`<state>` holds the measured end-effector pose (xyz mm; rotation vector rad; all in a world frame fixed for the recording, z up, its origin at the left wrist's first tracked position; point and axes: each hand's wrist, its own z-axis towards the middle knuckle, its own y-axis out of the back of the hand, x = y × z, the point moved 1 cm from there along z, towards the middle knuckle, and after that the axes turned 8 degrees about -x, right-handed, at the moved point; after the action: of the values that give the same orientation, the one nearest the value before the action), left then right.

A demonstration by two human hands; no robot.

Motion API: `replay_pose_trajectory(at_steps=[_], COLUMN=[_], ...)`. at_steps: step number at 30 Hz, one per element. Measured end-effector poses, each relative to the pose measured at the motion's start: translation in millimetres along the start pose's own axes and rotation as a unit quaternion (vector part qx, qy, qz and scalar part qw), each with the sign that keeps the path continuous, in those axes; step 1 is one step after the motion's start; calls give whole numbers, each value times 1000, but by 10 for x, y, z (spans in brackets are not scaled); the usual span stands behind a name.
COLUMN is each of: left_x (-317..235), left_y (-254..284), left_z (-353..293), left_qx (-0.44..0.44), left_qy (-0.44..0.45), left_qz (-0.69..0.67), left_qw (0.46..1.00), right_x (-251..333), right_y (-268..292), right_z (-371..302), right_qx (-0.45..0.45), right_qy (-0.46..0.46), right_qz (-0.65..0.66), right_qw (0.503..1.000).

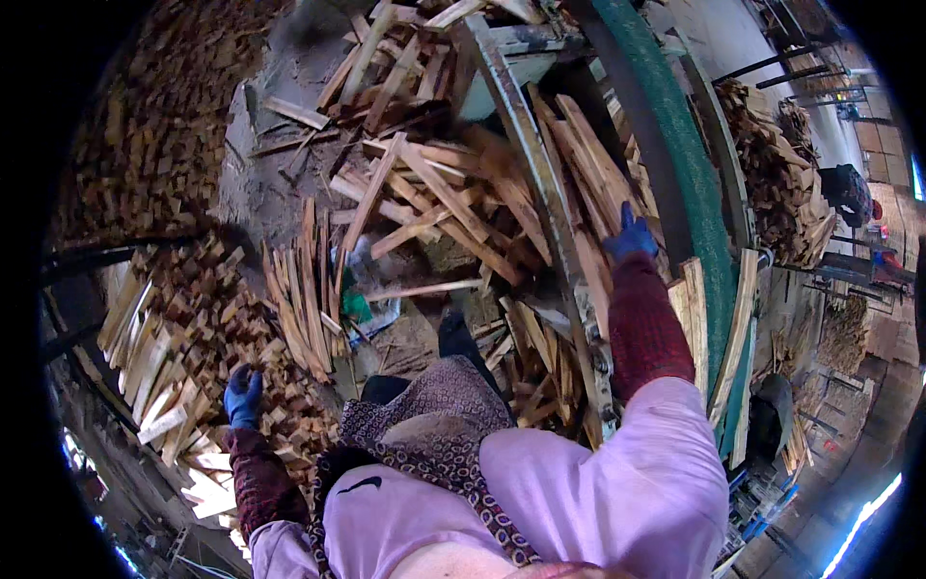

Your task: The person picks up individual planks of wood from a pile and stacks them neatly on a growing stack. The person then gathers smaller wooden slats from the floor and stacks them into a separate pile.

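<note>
My left hand, in a blue glove, is held above a stack of cut wood pieces on the left. Its fingers are slightly curled and apart, with nothing visible between them. My right hand, also blue-gloved, reaches forward to the long wooden strips lying inside a metal-framed trough. At least one of its fingers is stretched out along the strips, and the hand appears to rest on them. Dark red checked sleeve covers are on both forearms.
A green conveyor belt runs along my right, beside a worn metal rail. Loose wooden slats lie heaped on the floor ahead. More stacked wood fills the far left. Another person is at the far right.
</note>
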<state>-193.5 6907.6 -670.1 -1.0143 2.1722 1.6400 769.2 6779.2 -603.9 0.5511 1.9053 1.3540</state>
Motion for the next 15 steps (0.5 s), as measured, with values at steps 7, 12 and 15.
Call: replay_pose_trajectory(at_steps=[7, 12, 15], left_x=[-2132, -3972, -4543], left_y=[-1281, -2105, -2717], left_z=[778, 593, 247], left_qx=[167, 421, 603], left_qy=[-195, -182, -150], left_qz=[-42, -214, -283], left_qw=[966, 863, 731], right_x=[193, 393, 654], right_y=[104, 1249, 1253], right_z=[567, -413, -1406], right_qx=[90, 246, 239], right_qy=[-19, -120, -98], right_qz=[129, 647, 732], right_qw=[987, 712, 630])
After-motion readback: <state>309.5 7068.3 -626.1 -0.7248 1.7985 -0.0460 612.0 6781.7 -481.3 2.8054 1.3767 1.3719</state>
